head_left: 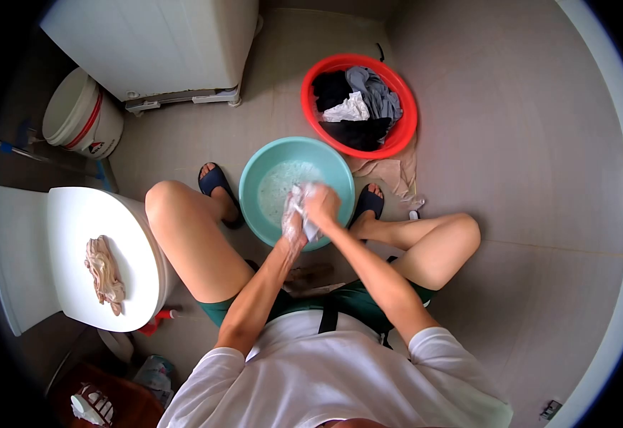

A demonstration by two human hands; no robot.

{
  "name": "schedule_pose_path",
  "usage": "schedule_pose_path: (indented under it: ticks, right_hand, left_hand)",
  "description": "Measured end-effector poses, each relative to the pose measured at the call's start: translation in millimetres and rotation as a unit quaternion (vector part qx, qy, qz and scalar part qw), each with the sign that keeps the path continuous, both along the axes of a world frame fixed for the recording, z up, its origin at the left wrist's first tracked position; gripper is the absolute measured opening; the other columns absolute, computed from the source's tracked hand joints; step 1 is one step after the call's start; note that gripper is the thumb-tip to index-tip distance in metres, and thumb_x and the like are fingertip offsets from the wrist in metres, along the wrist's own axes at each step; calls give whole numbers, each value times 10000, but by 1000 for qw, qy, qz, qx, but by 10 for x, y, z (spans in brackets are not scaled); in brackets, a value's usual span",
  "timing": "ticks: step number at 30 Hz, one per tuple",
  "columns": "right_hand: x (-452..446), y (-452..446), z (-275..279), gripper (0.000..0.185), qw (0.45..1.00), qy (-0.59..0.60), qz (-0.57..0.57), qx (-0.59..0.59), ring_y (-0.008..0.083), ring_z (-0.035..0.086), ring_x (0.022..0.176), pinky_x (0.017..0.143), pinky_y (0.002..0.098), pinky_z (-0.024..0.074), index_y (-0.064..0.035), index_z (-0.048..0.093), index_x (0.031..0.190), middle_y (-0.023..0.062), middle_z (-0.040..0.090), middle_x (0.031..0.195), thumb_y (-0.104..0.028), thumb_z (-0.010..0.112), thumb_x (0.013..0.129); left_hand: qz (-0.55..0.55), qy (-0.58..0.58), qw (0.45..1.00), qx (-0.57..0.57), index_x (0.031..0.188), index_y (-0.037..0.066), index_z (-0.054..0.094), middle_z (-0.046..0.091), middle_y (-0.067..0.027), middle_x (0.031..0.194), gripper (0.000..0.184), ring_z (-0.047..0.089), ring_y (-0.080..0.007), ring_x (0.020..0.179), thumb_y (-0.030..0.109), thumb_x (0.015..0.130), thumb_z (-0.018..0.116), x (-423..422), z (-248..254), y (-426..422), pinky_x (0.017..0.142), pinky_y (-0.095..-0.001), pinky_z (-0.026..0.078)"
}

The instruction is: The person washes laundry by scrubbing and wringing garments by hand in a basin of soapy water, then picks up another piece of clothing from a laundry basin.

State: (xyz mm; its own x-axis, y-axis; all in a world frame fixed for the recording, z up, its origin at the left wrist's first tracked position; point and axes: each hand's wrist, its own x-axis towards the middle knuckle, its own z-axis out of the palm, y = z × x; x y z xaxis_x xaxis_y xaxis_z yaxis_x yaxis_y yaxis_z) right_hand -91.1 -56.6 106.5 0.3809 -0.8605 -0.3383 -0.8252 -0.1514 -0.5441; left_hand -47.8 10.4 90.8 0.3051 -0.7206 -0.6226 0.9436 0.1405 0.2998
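A: Which step are you at?

B: Rubbing, it seems: your left hand (293,227) and right hand (323,204) are together, both clamped on a pale cloth (310,228) above the teal basin (250,187), which holds sudsy water (280,184).

A: And the next move?

B: Turning the cloth would call for one firm hold — and a looser one.

A: What's unclear?

B: Your right hand is blurred and your fingers hide much of the cloth — its shape can't be told. Foam veils the basin's bottom.
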Motion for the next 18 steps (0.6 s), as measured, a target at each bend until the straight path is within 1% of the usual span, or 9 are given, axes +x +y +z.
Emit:
schedule_pose_path:
  ticks: [3, 4, 5, 7, 10, 11, 14, 17, 18]
  right_hand:
    - [21, 137, 332, 199, 999, -8, 22, -36, 373, 627, 812, 702, 443, 495, -48, 653, 841, 206, 645, 877, -207, 655, 721]
    - [-6, 317, 415, 218, 998, -43, 14, -37, 373, 628, 815, 721, 443, 496, -45, 656, 844, 208, 643, 888, -219, 653, 713]
    - [-41, 521, 302, 227, 993, -60, 35, -93, 395, 616, 765, 711, 458, 485, -46, 654, 793, 224, 627, 776, -268, 632, 756]
    - [-82, 659, 482, 202, 971, -123, 121, -164, 391, 620, 757, 696, 469, 486, -50, 653, 786, 225, 625, 767, -249, 629, 761]
    - [-42, 23, 118, 182, 993, -32, 69, -85, 394, 621, 732, 659, 466, 495, -46, 634, 753, 215, 627, 752, -227, 632, 743]
    - [4, -130, 145, 182, 997, -22, 36, -66, 395, 621, 727, 652, 464, 496, -42, 630, 741, 212, 628, 749, -223, 637, 735]
    - [12, 231, 417, 177, 996, -48, 38, -58, 388, 628, 740, 661, 460, 500, -39, 621, 718, 210, 634, 766, -214, 644, 736]
    - [1, 564, 364, 175, 967, -91, 78, -225, 368, 642, 781, 679, 464, 503, -44, 630, 731, 229, 637, 839, -218, 651, 740]
    - [19, 517, 356, 175, 965, -100, 72, -231, 370, 642, 786, 680, 466, 502, -40, 630, 735, 234, 635, 856, -214, 645, 744]
  left_hand:
    - [-41, 117, 984, -130, 1247, 167, 453, 567, -66, 1057, 304, 570, -209, 943, 220, 948, 456, 135, -254, 24, 827, -373, 502]
    - [-39, 5, 991, -124, 1227, 156, 465, 576, -54, 1000, 299, 577, -204, 907, 250, 943, 465, 140, -801, 61, 798, -371, 507]
    - [-38, 3, 995, -93, 1210, 147, 478, 584, -54, 997, 292, 580, -203, 900, 261, 941, 468, 173, -753, 59, 792, -366, 507]
    - [-34, -29, 999, -29, 1189, 133, 494, 598, -61, 1017, 289, 585, -206, 914, 276, 940, 463, 226, -404, 35, 807, -360, 506]
    - [-37, 38, 993, -102, 1172, 108, 507, 592, -78, 1082, 289, 586, -211, 946, 273, 940, 463, -8, -273, 36, 821, -361, 505]
    - [-23, 32, 999, -13, 1119, 89, 544, 606, -78, 1065, 286, 593, -204, 938, 296, 945, 452, -53, -108, 8, 812, -357, 508]
    - [-53, 44, 995, -79, 1074, 80, 563, 606, -74, 985, 336, 593, -197, 864, 370, 912, 507, 133, 8, -19, 748, -357, 509]
    - [-83, 53, 990, -102, 1037, 85, 579, 597, -77, 946, 375, 586, -194, 831, 424, 887, 528, 225, -38, 8, 719, -358, 504]
    - [-98, 87, 959, -250, 1058, 84, 570, 596, -73, 948, 377, 585, -192, 837, 418, 893, 520, 196, -561, 20, 718, -346, 502]
